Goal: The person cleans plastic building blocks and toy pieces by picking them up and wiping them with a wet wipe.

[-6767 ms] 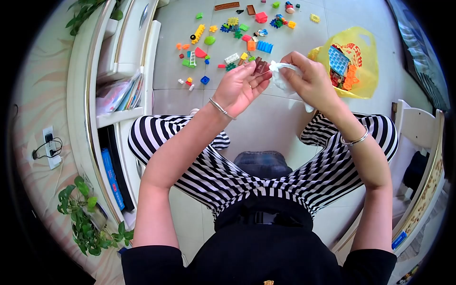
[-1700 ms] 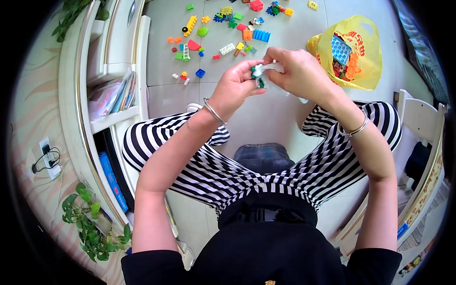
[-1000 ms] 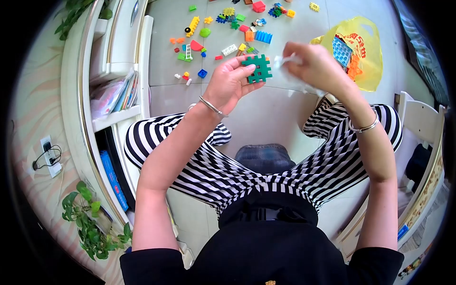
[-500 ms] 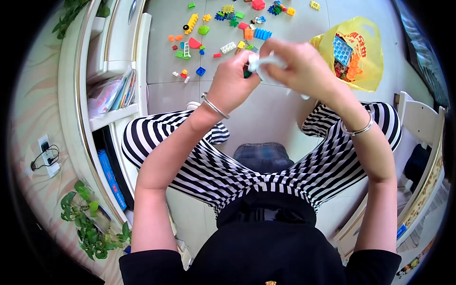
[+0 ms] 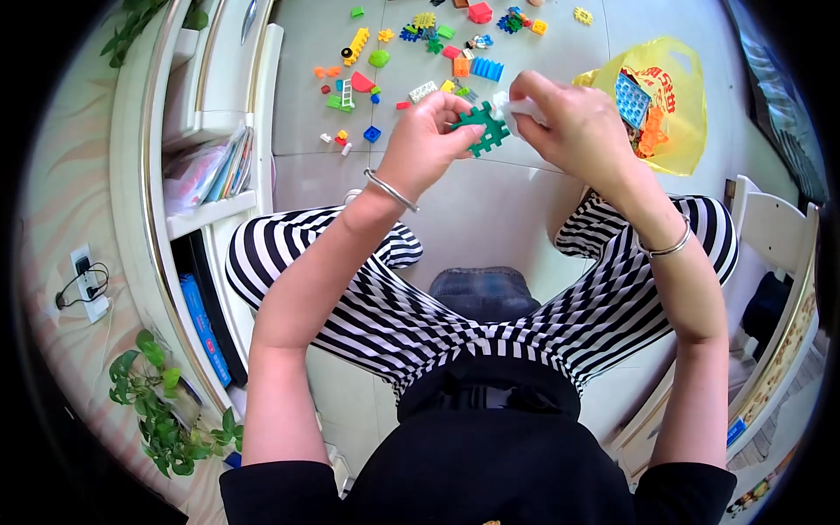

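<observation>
Between the thumb and fingers of my left hand (image 5: 426,140) is a green toothed building piece (image 5: 483,129), flat and roughly square. My right hand (image 5: 573,122) pinches a white wipe or tissue (image 5: 523,108), just to the right of the green piece. Part of the white material is hidden behind my right fingers, and whether it touches the piece I cannot tell. Both hands are raised over the tiled floor, in front of my knees.
Several toy blocks lie scattered on the floor, among them a yellow piece with wheels (image 5: 355,46) and a blue brick (image 5: 372,134). A yellow plastic bag (image 5: 682,105) with toys stands at right. White shelving (image 5: 210,214) flanks the left, a white chair (image 5: 774,214) the right.
My right hand has moved a little to the right, away from my left hand. The green piece, mostly covered before, now shows flat in my left hand.
</observation>
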The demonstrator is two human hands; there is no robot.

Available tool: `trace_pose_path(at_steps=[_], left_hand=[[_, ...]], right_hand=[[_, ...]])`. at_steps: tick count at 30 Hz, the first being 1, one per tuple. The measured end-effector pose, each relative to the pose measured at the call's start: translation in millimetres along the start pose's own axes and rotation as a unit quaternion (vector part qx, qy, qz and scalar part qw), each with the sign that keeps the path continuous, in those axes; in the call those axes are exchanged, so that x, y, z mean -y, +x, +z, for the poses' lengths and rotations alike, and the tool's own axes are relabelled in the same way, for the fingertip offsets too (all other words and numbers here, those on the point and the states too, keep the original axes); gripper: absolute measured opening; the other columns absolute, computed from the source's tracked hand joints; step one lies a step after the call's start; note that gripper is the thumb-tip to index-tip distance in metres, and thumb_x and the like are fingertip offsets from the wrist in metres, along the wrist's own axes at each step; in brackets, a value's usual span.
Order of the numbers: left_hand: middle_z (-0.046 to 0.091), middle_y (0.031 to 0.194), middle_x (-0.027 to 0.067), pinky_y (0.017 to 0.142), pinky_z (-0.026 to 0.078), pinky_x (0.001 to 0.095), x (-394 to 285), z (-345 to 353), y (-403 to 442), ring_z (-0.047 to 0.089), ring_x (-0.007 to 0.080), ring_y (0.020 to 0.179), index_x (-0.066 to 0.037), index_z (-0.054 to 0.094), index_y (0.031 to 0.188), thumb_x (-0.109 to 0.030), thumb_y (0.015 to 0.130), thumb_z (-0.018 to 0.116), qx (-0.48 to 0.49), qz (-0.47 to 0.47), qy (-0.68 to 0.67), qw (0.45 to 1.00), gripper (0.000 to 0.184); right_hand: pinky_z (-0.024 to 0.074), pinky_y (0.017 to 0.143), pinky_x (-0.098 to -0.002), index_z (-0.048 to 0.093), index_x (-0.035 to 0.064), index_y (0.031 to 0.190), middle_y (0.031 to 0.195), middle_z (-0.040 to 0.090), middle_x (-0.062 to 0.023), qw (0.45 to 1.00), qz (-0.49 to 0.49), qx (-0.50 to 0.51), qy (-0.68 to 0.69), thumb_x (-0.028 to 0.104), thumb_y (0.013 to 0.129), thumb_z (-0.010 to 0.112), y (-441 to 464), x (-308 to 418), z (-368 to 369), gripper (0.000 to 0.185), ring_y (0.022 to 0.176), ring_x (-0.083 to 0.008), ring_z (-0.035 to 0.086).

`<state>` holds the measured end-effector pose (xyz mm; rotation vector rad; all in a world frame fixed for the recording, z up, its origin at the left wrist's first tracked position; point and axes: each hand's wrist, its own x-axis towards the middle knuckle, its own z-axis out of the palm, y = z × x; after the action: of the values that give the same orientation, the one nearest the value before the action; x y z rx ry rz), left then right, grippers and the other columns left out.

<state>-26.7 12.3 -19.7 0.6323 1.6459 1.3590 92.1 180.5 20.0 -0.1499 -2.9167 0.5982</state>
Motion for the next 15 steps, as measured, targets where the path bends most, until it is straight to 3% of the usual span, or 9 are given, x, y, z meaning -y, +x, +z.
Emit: trace_pose_path(at_steps=[2,4,6,8,10,12,15], left_hand=[[0.062,0.100,0.0052,0.074,0.056,0.0265,-8.7,0.8,-0.6,0.062,0.0113,0.088,0.000,0.054,0.111,-0.007,0.087,0.063,-0.015,-0.061,-0.078,0.995,0.027],[0.062,0.101,0.0064,0.075,0.057,0.0287,-10.0,2.0,-1.5,0.063,0.0133,0.090,0.002,0.053,0.115,-0.007,0.087,0.062,-0.010,-0.073,-0.098,0.992,0.030],[0.062,0.101,0.0074,0.077,0.057,0.0295,-10.8,2.4,-1.6,0.063,0.0143,0.092,0.003,0.053,0.113,-0.006,0.088,0.061,-0.040,-0.078,-0.120,0.989,0.027],[0.062,0.101,0.0078,0.079,0.056,0.0302,-10.0,-2.8,1.3,0.063,0.0150,0.092,0.003,0.053,0.112,-0.006,0.089,0.059,-0.049,-0.083,-0.162,0.982,0.026],[0.062,0.101,0.0083,0.081,0.056,0.0309,-4.5,-5.5,3.2,0.063,0.0157,0.093,0.003,0.053,0.112,-0.005,0.089,0.058,-0.057,-0.094,-0.205,0.973,0.024],[0.062,0.102,0.0090,0.087,0.054,0.0320,-3.6,-6.9,5.2,0.064,0.0170,0.093,0.003,0.053,0.111,-0.005,0.090,0.056,-0.019,-0.090,-0.273,0.958,0.022],[0.062,0.103,0.0089,0.090,0.053,0.0315,-9.3,-3.4,2.0,0.063,0.0171,0.095,0.002,0.052,0.113,-0.007,0.092,0.055,-0.037,-0.111,-0.269,0.956,0.023]], right_hand=[[0.0496,0.058,-0.0436,0.053,0.0090,0.096,0.070,0.064,-0.0100,0.998,-0.002,-0.039,0.058,0.019,0.081,0.060,1.6,8.7,-3.2,0.019,0.066,-0.0298,0.064],[0.0494,0.057,-0.0440,0.054,0.0087,0.093,0.069,0.064,-0.0105,0.998,-0.019,-0.013,0.056,0.019,0.081,0.060,-2.5,4.6,7.4,0.017,0.065,-0.0301,0.064],[0.0490,0.057,-0.0444,0.054,0.0095,0.091,0.068,0.063,-0.0108,0.999,-0.005,0.044,-0.025,0.021,0.082,0.061,-3.7,-2.1,13.4,0.016,0.065,-0.0305,0.064],[0.0491,0.058,-0.0443,0.054,0.0101,0.090,0.067,0.063,-0.0104,1.000,0.014,0.012,-0.016,0.022,0.081,0.061,-2.3,-0.9,6.5,0.016,0.066,-0.0307,0.064],[0.0494,0.058,-0.0432,0.054,0.0102,0.091,0.068,0.063,-0.0104,0.997,0.015,-0.005,0.070,0.021,0.081,0.061,0.1,12.1,-0.2,0.016,0.069,-0.0301,0.064],[0.0498,0.061,-0.0424,0.053,0.0100,0.095,0.073,0.062,-0.0097,0.994,-0.061,0.011,0.087,0.018,0.079,0.061,-4.7,17.0,13.7,0.020,0.072,-0.0302,0.064],[0.0497,0.061,-0.0434,0.054,0.0096,0.095,0.071,0.063,-0.0101,0.999,-0.005,0.054,0.004,0.016,0.077,0.062,-8.3,5.7,15.1,0.021,0.070,-0.0304,0.064]])
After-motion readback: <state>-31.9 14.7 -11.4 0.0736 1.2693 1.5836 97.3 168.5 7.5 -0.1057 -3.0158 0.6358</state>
